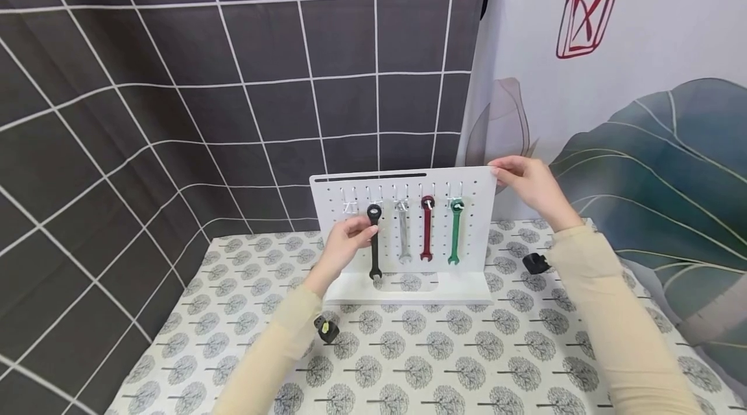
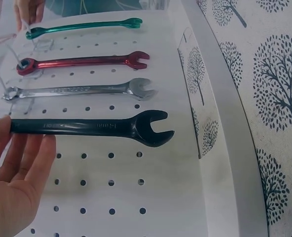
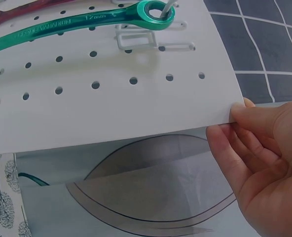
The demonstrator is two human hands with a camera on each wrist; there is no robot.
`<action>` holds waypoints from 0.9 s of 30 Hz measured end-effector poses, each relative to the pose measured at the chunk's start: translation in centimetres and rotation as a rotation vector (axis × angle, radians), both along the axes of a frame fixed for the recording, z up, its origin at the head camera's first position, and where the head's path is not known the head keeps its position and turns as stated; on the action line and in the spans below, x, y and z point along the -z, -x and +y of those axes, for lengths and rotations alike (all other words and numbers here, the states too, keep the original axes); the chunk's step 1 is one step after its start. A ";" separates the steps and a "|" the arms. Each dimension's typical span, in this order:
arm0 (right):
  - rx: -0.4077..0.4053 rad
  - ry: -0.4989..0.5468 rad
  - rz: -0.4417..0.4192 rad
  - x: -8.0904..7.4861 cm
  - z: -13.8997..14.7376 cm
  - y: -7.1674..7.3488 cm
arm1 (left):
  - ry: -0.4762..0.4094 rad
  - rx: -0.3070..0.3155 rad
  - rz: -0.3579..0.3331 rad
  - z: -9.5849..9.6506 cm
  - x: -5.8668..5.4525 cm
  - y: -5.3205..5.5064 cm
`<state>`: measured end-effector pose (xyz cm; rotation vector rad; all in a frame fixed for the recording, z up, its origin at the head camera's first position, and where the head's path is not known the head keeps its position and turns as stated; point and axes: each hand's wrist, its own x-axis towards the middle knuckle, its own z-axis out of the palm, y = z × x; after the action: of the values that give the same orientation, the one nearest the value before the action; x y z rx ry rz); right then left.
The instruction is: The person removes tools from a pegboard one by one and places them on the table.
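Note:
My left hand (image 1: 344,245) pinches a black combination wrench (image 2: 77,127) near its ring end, thumb on one side and fingers on the other. The wrench hangs upright in front of a white pegboard (image 1: 478,227), open jaw downward. Beside it, a silver wrench (image 1: 403,233), a red wrench (image 1: 427,230) and a green wrench (image 1: 455,233) hang by their ring ends on white hooks. My right hand (image 3: 269,153) grips the pegboard's upper right corner between thumb and fingers.
A bare white hook (image 1: 349,207) sits at the board's left. The board stands on a tablecloth (image 1: 420,363) printed with trees. Behind are a dark grid-patterned curtain (image 1: 245,110) and a pale curtain (image 1: 525,26) with leaf prints. Black wrist devices show near both sleeves.

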<state>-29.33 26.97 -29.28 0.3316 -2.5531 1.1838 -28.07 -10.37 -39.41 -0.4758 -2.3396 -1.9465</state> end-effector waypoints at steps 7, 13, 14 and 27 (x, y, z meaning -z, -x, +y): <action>-0.006 0.000 0.000 -0.1 0.0 0.0 | -0.021 -0.005 -0.004 -0.1 -0.6 -0.7; -0.001 -0.001 0.011 0.0 0.0 0.1 | -0.034 0.017 0.006 -0.2 -1.1 -1.3; 0.000 0.000 0.011 0.0 0.0 0.1 | -0.036 0.024 0.009 -0.2 -1.2 -1.4; -0.001 0.013 0.005 -0.1 0.0 -0.2 | -0.026 0.056 0.022 -0.5 -1.9 -2.5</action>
<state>-29.15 27.01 -29.21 0.3327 -2.5404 1.1978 -25.61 -10.84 -37.53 -0.5645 -2.3093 -1.9824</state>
